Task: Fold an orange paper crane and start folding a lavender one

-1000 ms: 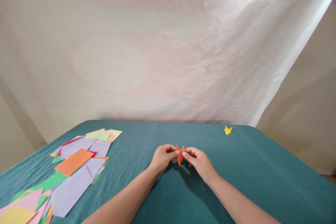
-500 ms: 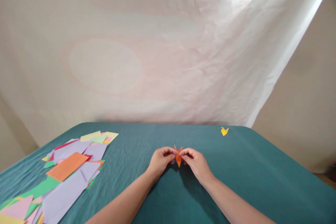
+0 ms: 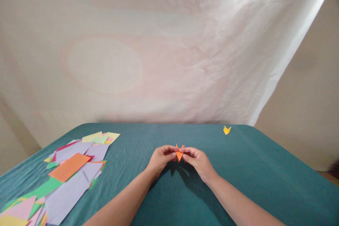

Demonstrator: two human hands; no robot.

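Note:
Between my two hands, just above the green cloth, is a small orange origami crane point(image 3: 179, 155). Its pointed wing faces me, and two thin tips stick up at the back. My left hand point(image 3: 163, 158) pinches the crane's left side between thumb and fingers. On its other side, my right hand point(image 3: 196, 160) grips it in the same way, fingertips near the bent tip. Parts of the crane are hidden behind the fingertips. Farther back to the right, a yellow origami crane point(image 3: 227, 130) rests on the table.
Loose sheets of coloured paper point(image 3: 70, 167) spread in an overlapping heap along the left side of the green-covered table point(image 3: 265, 176). A pale hanging sheet point(image 3: 164, 60) forms the backdrop behind the table's far edge.
The orange crane has risen slightly and its near wing now looks tilted up and shorter. My fingers have shifted a little on it, still pinching from both sides.

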